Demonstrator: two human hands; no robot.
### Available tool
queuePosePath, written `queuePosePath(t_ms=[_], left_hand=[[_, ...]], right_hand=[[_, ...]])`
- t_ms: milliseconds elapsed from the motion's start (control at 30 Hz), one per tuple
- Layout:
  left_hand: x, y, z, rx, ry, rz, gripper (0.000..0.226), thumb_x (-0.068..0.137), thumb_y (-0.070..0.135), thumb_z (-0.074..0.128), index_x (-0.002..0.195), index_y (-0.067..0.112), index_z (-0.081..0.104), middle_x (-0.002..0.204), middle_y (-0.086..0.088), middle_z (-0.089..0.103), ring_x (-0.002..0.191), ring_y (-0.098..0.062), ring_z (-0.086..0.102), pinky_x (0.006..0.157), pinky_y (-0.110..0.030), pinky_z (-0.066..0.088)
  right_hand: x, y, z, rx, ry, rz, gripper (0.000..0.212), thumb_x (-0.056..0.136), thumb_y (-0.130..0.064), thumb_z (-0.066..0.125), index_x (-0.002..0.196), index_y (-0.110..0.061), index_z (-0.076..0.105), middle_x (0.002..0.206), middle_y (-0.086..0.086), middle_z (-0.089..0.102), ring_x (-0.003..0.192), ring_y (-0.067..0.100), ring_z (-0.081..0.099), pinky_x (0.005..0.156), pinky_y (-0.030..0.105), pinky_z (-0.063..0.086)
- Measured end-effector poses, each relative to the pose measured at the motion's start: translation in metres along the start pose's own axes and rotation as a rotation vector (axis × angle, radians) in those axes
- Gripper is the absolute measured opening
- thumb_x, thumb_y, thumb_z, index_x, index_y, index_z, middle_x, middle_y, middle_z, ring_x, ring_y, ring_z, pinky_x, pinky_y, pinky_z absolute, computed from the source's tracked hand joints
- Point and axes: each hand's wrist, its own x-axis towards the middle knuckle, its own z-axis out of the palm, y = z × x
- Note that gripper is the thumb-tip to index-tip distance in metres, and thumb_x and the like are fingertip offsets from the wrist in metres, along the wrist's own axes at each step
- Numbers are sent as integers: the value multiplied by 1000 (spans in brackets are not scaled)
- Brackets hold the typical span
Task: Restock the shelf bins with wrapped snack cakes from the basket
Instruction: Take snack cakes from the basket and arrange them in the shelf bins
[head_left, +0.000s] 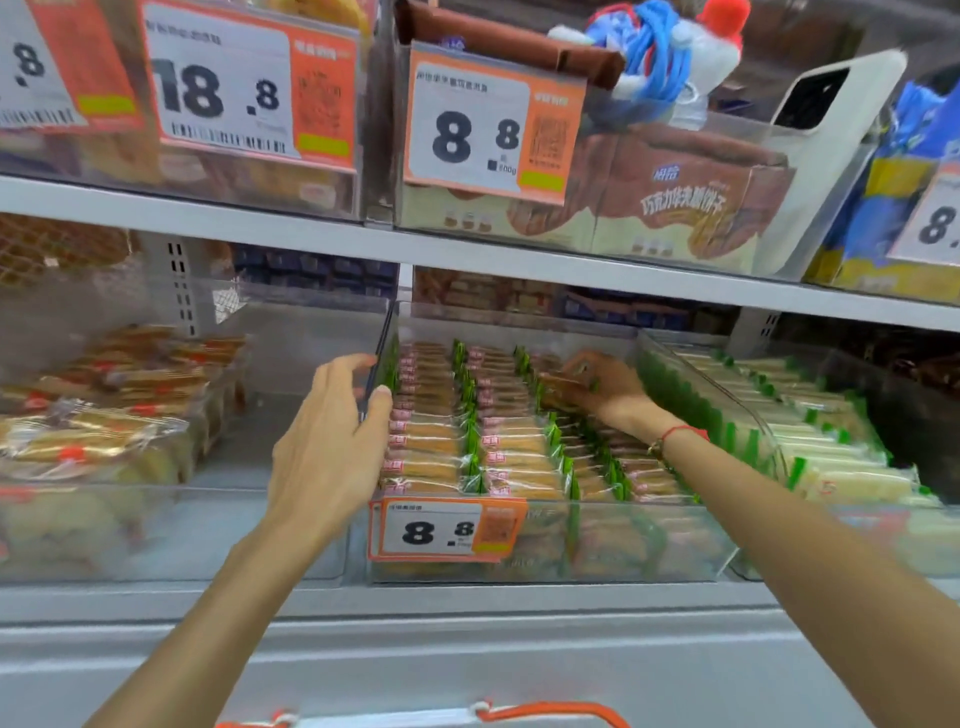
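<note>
Wrapped snack cakes (431, 441) stand in three rows in the clear middle bin (545, 564); judging by this, the left two rows look full and the right row is still being filled. At the bin's left wall, the left hand (332, 447) grips the rim. Over the right row, the right hand (602, 387) pinches one cake (558, 389), setting it in. Below the bin, an orange basket handle (545, 711) shows

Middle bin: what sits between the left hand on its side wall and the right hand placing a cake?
In the head view, two packed rows of wrapped cakes lie between the left hand and the right hand inside the middle bin.
</note>
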Motion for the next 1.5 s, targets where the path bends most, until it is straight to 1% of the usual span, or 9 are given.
queuePosePath(t_ms=[200,433,700,900,1000,1100,1267,1400,1500], left_hand=[[2,-1,-1,-45,-32,-33,34,100,37,37,133,36,36,135,14,45,100,-4,38,84,-33,28],[2,-1,1,-38,-20,-33,32,100,37,37,132,36,37,133,17,44,100,-3,38,84,-32,27],[0,-2,3,-37,16,-9,29,101,35,37,130,34,39,134,15,45,98,-3,40,82,-31,26],[-1,1,2,-16,19,-6,31,101,35,36,132,32,38,135,11,47,114,-16,50,83,-33,29],[-1,2,0,-24,8,-10,32,100,32,39,132,30,39,133,9,49,106,-15,50,83,-33,29],[-2,3,0,-29,18,-11,34,97,32,42,131,28,39,131,6,51,97,-14,49,84,-35,33],[-7,6,0,-35,72,85,42,93,36,54,131,23,43,132,6,45,114,-16,51,81,-33,36],[-26,4,-8,-27,205,287,31,87,24,62,117,22,55,115,8,53,104,-11,46,73,-25,35],[-57,1,-18,68,286,452,21,80,25,57,100,20,62,97,8,59,92,-14,47,64,-22,37]], right_hand=[[12,16,-2,-197,51,-18,22,84,-35,71,106,-31,69,119,0,65,105,24,63,90,33,50],[12,5,2,-379,122,-265,25,88,-24,66,112,-33,69,119,4,62,117,29,51,89,40,48],[3,3,12,-346,58,-142,27,95,-30,56,122,-34,62,127,2,58,111,29,57,93,38,47],[2,-8,-2,-373,-123,-102,46,90,-19,64,132,-32,52,137,1,48,126,26,46,102,40,43],[-9,-12,-8,-312,-91,-89,48,88,-15,65,132,-31,54,137,-1,50,126,24,47,101,37,43],[-28,-11,-10,-236,-70,-109,43,89,-19,64,129,-30,55,132,2,55,115,25,56,96,38,49],[-74,-24,-27,-138,44,-162,37,88,-21,66,125,-23,60,118,-1,64,103,17,60,90,32,50],[-126,-48,-37,11,115,-272,22,84,-18,71,104,-25,66,92,-7,62,85,8,57,75,18,43],[-158,-64,-29,49,25,-359,18,80,-15,75,95,-22,68,80,-10,64,74,7,58,69,21,47]])
